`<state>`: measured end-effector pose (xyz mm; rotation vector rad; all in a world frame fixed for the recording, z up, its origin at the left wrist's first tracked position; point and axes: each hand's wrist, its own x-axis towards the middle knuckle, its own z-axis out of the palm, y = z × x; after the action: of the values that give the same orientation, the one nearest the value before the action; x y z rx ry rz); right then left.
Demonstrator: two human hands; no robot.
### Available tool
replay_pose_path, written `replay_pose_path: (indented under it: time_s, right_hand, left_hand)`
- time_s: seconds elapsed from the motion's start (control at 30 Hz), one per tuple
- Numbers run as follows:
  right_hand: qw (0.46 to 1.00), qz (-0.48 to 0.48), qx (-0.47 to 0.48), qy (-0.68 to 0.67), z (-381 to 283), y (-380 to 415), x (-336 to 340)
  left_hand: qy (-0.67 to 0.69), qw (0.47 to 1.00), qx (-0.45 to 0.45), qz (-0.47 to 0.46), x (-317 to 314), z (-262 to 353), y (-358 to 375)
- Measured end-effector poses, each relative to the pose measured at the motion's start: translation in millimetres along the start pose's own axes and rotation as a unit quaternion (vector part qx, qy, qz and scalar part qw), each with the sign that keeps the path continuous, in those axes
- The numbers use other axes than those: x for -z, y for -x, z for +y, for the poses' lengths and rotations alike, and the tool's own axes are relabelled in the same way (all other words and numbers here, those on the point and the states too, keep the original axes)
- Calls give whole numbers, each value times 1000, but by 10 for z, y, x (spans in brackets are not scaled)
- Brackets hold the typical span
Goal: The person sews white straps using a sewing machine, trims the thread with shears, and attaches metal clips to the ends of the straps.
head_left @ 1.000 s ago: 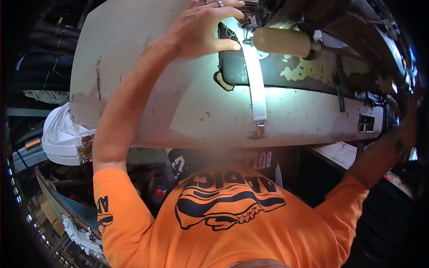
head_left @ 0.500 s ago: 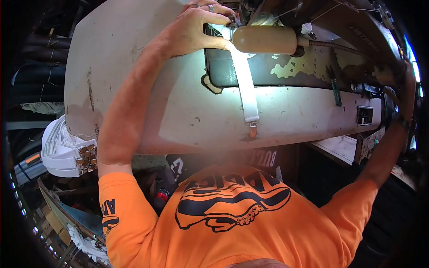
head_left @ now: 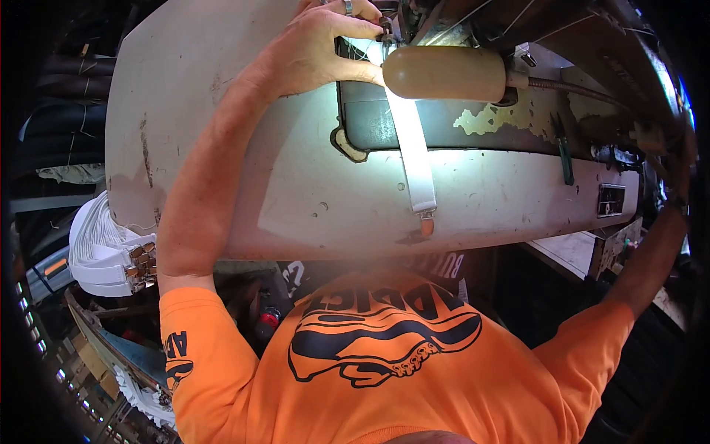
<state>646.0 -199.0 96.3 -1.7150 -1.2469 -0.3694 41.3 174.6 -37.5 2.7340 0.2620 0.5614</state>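
My left hand (head_left: 318, 55) reaches to the needle area of a sewing machine. Its thumb and index finger are spread apart, the tips beside the needle bar (head_left: 386, 31) and the upper edge of a white strap (head_left: 414, 159). From under the lamp the strap runs down toward me across the machine bed, ending in a metal clip (head_left: 427, 222) with a brownish tab. A beige lamp housing (head_left: 444, 74) covers part of it. My right hand (head_left: 686, 152) is at the far right by the machine, dim and blurred, so its fingers cannot be made out.
Green-handled snips (head_left: 566, 159) lie on the bed at right. A bundle of white straps with clips (head_left: 103, 251) hangs at the left table edge. The pale tabletop (head_left: 288, 200) has a dark machine plate with worn paint. The machine arm (head_left: 614, 66) overhangs at upper right.
The strap, lamp and snips appear slightly lower and farther right in view. My left hand keeps its spread pose by the needle. My right arm has shifted slightly outward.
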Motion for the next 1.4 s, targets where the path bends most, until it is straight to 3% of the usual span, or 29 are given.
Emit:
replay_pose_path:
  time_s: [0.37,0.57,0.67,0.77,0.87,0.9,0.93,0.97,1.0,1.03,1.07,1.13,1.23,1.27,1.33,1.37,1.4]
  right_hand:
    - [1000,14,-7,-5,22,138,-31]
    - [1000,25,-4,-8,-11,244,-111]
    - [999,44,21,-7,-84,360,-225]
    - [993,82,46,77,-93,429,-434]
    - [996,57,-42,-57,-44,489,-382]
    - [999,39,-35,-15,-230,481,-417]
    - [999,21,-26,27,-423,477,-455]
    - [995,45,-12,93,0,497,-244]
    - [985,82,2,154,-39,476,-209]
    - [969,120,10,215,-96,456,-178]
    - [948,173,19,267,-831,620,-408]
    - [965,233,74,91,-1652,937,-777]
    - [998,50,30,5,-2656,1763,-1489]
    - [985,-107,95,100,-3155,1873,-1772]
    - [950,-273,137,69,-3458,1973,-2202]
    - [949,-277,136,70,-3413,1974,-2291]
    - [947,-282,137,69,-3338,2004,-2424]
  left_hand:
    - [-37,999,6,32,-102,-112,72]
    - [-5,999,36,-6,-28,-51,31]
    - [-46,999,0,-5,-63,-109,54]
    - [22,996,42,-77,176,105,-54]
    - [54,992,67,-95,258,-155,-172]
    - [205,975,69,-48,230,-107,-236]
    - [187,980,48,-48,220,-63,-328]
    - [168,984,29,-46,222,-26,-430]
    - [148,988,11,-42,241,29,-514]
    - [70,995,6,-72,289,139,-563]
    - [-11,995,7,-99,347,226,-602]
    - [-56,992,26,-114,237,127,-629]
    - [-118,991,-69,12,151,15,-573]
    - [-146,986,-72,41,156,30,-553]
    - [-197,972,-78,100,210,66,-400]
    - [-197,968,-82,131,214,77,-338]
    - [-184,980,-9,72,264,231,-292]
